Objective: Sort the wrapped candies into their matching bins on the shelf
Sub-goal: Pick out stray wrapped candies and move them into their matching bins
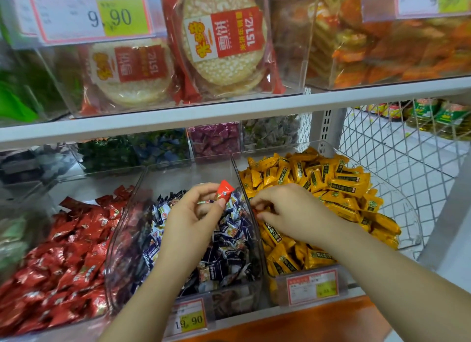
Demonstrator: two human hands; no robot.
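Observation:
Three clear bins stand side by side on the lower shelf. The left bin (pixel 116 215) holds red candies (pixel 63 252), the middle bin (pixel 254 239) dark blue and white candies (pixel 229 239), the right bin (pixel 407 214) yellow candies (pixel 331 186). My left hand (pixel 193 217) hovers over the middle bin and pinches a red wrapped candy (pixel 224 189) between thumb and fingers. My right hand (pixel 288 211) reaches into the yellow bin at its left wall. Its fingertips pinch something small and reddish (pixel 256 211), mostly hidden.
Behind are smaller bins with green, blue, pink (pixel 215 139) and grey-green candies. The shelf above carries clear boxes of rice crackers (pixel 224 36) and orange snacks. Price tags (pixel 191 320) hang on the bin fronts. A white wire basket (pixel 395 150) stands at the right.

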